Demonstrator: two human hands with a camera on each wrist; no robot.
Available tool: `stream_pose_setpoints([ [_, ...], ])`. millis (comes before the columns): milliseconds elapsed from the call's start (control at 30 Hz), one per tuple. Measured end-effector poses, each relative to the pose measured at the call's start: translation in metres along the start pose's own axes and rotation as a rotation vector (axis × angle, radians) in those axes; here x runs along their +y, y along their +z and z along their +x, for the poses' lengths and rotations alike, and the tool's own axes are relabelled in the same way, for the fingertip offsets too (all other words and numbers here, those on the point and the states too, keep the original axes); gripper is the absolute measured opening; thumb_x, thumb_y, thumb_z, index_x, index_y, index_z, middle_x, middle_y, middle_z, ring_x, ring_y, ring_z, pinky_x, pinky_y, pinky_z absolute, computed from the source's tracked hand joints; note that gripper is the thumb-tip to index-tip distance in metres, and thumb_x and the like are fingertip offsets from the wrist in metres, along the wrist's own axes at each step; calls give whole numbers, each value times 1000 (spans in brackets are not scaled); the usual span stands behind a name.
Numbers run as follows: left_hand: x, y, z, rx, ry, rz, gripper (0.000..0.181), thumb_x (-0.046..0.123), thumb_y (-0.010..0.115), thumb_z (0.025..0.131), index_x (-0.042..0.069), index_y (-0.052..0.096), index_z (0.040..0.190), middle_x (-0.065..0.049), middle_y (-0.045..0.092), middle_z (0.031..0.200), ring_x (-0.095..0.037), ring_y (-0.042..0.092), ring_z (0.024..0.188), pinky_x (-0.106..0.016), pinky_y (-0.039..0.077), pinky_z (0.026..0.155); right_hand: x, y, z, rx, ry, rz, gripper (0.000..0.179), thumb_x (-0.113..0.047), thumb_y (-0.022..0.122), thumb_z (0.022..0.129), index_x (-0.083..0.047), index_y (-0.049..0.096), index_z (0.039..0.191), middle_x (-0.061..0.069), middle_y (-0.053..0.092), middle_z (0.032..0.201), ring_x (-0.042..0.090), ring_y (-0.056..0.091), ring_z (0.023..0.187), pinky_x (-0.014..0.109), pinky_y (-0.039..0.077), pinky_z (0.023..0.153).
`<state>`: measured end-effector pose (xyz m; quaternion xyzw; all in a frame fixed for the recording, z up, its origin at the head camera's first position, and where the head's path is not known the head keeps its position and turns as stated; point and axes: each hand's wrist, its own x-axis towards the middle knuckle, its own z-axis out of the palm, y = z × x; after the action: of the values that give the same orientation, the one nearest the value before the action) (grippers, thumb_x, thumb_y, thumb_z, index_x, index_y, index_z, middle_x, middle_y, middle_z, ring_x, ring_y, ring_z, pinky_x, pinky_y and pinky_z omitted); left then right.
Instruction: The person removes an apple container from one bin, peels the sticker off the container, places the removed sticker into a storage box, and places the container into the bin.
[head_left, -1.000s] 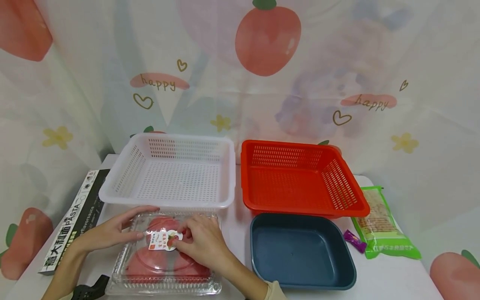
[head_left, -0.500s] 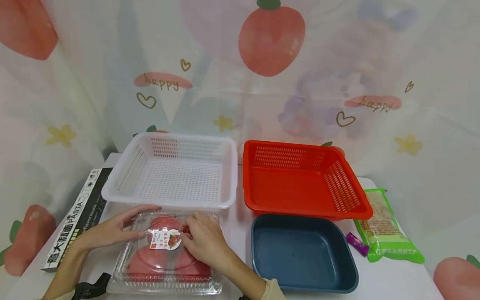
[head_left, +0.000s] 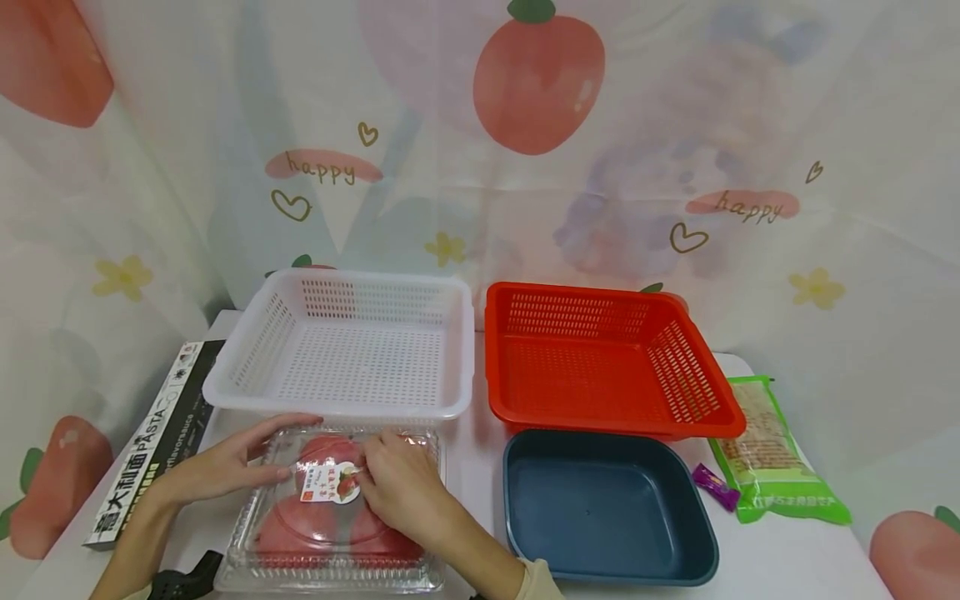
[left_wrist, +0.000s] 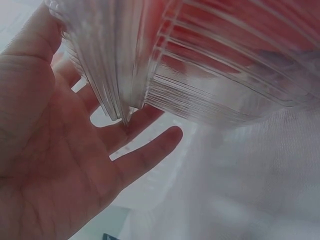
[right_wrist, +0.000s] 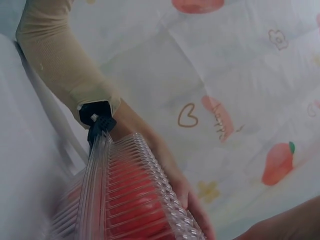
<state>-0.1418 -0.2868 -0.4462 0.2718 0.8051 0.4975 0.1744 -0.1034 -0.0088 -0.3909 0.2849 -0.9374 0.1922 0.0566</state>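
A clear plastic clamshell box [head_left: 247, 533] with large red round items [head_left: 296, 525] inside lies at the table's front left. On its lid is a white paper sticker [head_left: 321, 483] with printed writing and a fruit picture. My left hand [head_left: 225, 462] spans the box's back left corner, thumb on the lid. In the left wrist view, the outstretched fingers [left_wrist: 150, 152] reach past the rim, the little finger standing apart. With curled fingers my right hand [head_left: 405, 483] pinches at the sticker's right edge; its fingertips are partly hidden in the head view.
Behind the box stands a white perforated basket [head_left: 341, 408], beside a red basket [head_left: 600, 425]. A dark blue basin [head_left: 588, 575] is right of my right hand. A pasta box [head_left: 153, 442] lies at left; a purple-wrapped candy [head_left: 716, 487] and green-edged food packet [head_left: 787, 500] lie at right.
My right fingers shift slightly at the sticker's right edge. The left hand keeps its place on the box, and the view sways a little.
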Motion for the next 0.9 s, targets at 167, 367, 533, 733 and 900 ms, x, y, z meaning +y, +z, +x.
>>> stream_pose_setpoints([
  [167, 0, 0, 0, -1, 33, 1, 61, 8, 59, 94, 18, 35, 149, 6, 41, 149, 8, 42, 128, -21, 42, 97, 2, 4, 5, 7, 38, 116, 8, -14, 73, 82, -15, 70, 90, -9, 67, 75, -1, 56, 68, 15, 41, 60],
  [367, -2, -1, 0, -3, 59, 16, 60, 7, 59, 94, 17, 36, 149, -4, 40, 152, 9, 39, 130, -20, 42, 97, 5, 6, 7, -6, 64, 174, 4, -15, 72, 82, -18, 70, 82, -11, 68, 74, -5, 55, 68, 12, 38, 59],
  [533, -1, 0, 1, -1, 64, 19, 61, 7, 59, 94, 17, 36, 149, -5, 40, 152, 9, 39, 130, -21, 42, 98, 5, 6, 6, -11, 70, 180, 5, -14, 72, 82, -18, 70, 80, -9, 62, 74, -3, 51, 68, 13, 36, 59],
  [733, -1, -1, 2, 12, 70, 45, 61, 8, 60, 93, 18, 36, 148, -2, 41, 152, 10, 38, 131, -21, 40, 100, 5, 6, 5, -9, 91, 157, 5, -15, 71, 83, -19, 70, 82, -8, 59, 78, 0, 48, 69, 15, 35, 60],
  [900, -2, -1, 1, 12, 67, 35, 60, 8, 60, 93, 18, 37, 148, -2, 42, 151, 10, 39, 130, -19, 39, 99, -1, 7, 2, 36, 66, 29, 5, -18, 70, 86, -17, 67, 83, -4, 61, 81, 7, 58, 72, 23, 43, 57],
])
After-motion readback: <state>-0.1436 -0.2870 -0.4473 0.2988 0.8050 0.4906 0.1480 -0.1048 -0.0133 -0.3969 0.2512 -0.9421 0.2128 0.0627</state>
